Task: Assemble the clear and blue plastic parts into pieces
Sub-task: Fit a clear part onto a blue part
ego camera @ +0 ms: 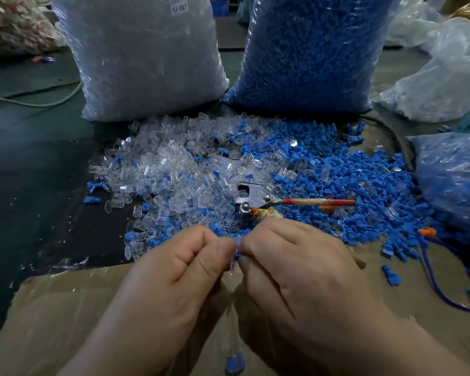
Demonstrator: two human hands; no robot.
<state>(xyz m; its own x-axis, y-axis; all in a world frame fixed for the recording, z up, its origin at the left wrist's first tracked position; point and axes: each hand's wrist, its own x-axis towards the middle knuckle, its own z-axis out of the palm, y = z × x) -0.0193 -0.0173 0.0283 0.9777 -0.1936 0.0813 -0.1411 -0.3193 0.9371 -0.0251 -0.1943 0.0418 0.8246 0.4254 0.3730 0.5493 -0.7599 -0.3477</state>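
My left hand [179, 264] and my right hand [291, 261] meet fingertip to fingertip low in the middle of the view. Between them they pinch a small piece made of a blue part [238, 257] and a clear part; most of it is hidden by the fingers. Just beyond the hands lies a mixed heap: loose clear parts [174, 172] on the left and loose blue parts [350, 175] on the right. An assembled clear and blue piece [235, 362] lies on the cardboard below my hands.
A metal hand tool with red handles [258, 198] lies on the heap. A tall bag of clear parts [144, 55] and a tall bag of blue parts [315, 50] stand behind. Another bag of pieces [453, 180] sits at right. Cardboard [65, 308] covers the near surface.
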